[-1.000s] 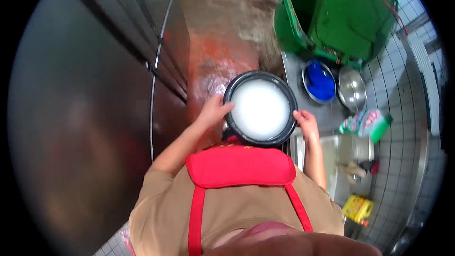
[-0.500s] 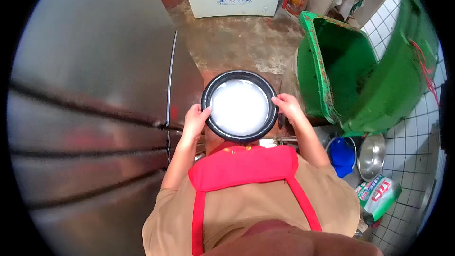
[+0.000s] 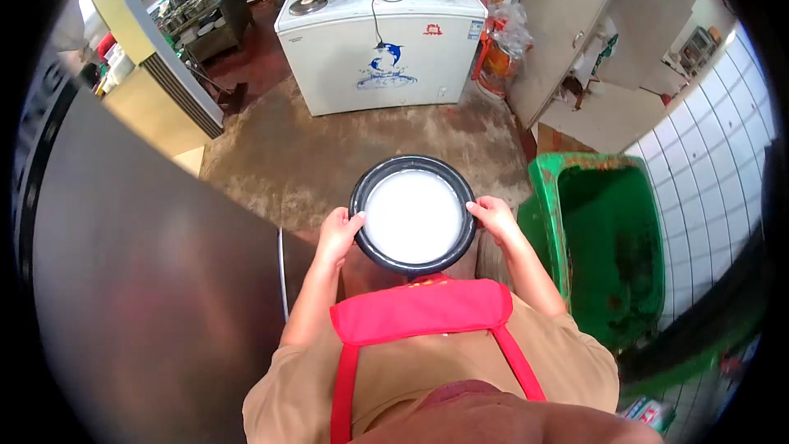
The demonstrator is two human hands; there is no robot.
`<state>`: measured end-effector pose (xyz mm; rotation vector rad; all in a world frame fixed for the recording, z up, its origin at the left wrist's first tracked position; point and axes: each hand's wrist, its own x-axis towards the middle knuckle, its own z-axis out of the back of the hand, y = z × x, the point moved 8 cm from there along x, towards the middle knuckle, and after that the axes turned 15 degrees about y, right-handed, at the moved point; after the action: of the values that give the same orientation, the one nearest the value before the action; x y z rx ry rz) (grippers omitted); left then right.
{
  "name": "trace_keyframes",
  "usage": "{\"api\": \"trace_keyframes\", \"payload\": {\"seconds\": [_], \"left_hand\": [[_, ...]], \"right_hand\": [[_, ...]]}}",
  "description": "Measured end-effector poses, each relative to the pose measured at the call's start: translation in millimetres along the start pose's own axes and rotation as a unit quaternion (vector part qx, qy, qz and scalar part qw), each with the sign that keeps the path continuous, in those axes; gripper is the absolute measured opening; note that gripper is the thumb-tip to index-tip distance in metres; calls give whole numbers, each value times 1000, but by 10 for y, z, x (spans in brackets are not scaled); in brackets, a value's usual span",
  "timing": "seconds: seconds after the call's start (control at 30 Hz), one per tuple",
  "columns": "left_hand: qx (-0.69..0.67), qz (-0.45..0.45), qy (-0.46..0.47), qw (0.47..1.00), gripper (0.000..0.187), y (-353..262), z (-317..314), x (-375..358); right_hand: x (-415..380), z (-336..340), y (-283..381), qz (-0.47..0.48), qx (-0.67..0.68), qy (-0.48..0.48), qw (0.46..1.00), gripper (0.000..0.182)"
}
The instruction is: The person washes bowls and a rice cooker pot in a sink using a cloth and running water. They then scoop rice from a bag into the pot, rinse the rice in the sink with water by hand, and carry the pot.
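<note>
Black pot [image 3: 413,214], filled near the rim with milky white liquid, carried level at chest height: left hand [image 3: 339,232] and right hand [image 3: 495,219] clasp opposite rims, fingers curled against them; carrying step judged underway, next calling for steady transport without spilling.

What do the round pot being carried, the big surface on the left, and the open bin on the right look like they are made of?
Pot: dark, smooth rim, likely coated metal, holding cloudy white liquid; the left hand and right hand grip its rim. Left surface: brushed stainless steel by its dull grey sheen. Bin: green moulded plastic, matte and stained.
</note>
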<state>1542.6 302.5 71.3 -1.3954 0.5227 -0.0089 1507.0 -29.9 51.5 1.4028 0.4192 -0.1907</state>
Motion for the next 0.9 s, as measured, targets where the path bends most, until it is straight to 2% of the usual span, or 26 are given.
{"api": "trace_keyframes", "payload": {"seconds": [0.03,0.07,0.23,0.47,0.5,0.57,0.63,0.67,0.8,0.83,0.9], "left_hand": [[17,2,-3,1000,21,-27,48,213],[36,-9,-9,999,22,-183,91,534],[-38,-16,-1,999,18,-894,234,1519],[-110,-26,19,993,13,-1536,665,3085],[-129,-33,36,990,12,-1619,708,3335],[-164,-46,70,983,11,-1767,816,3820],[-188,-65,114,973,11,-2185,865,4163],[-199,-72,138,968,11,-2341,912,4352],[-195,-76,216,954,12,-3041,1083,5258],[-202,-75,270,938,17,-3127,1125,5547],[-174,-96,262,944,18,-3462,1240,6050]], "right_hand": [[176,74,228,29,16,1,999,23],[522,305,235,50,-85,-13,995,23],[1718,755,879,53,-39,-15,998,29],[3311,1289,1787,58,-65,35,996,25],[3542,1349,1877,65,-28,43,997,25],[4043,1541,2016,61,-57,54,995,23],[4382,1674,2362,55,-87,50,993,22],[4658,1749,2377,90,4,68,994,24],[5354,2135,2998,72,7,57,996,22],[5468,2221,3190,73,9,47,996,22],[5777,2438,3557,70,-2,37,997,22]]}}
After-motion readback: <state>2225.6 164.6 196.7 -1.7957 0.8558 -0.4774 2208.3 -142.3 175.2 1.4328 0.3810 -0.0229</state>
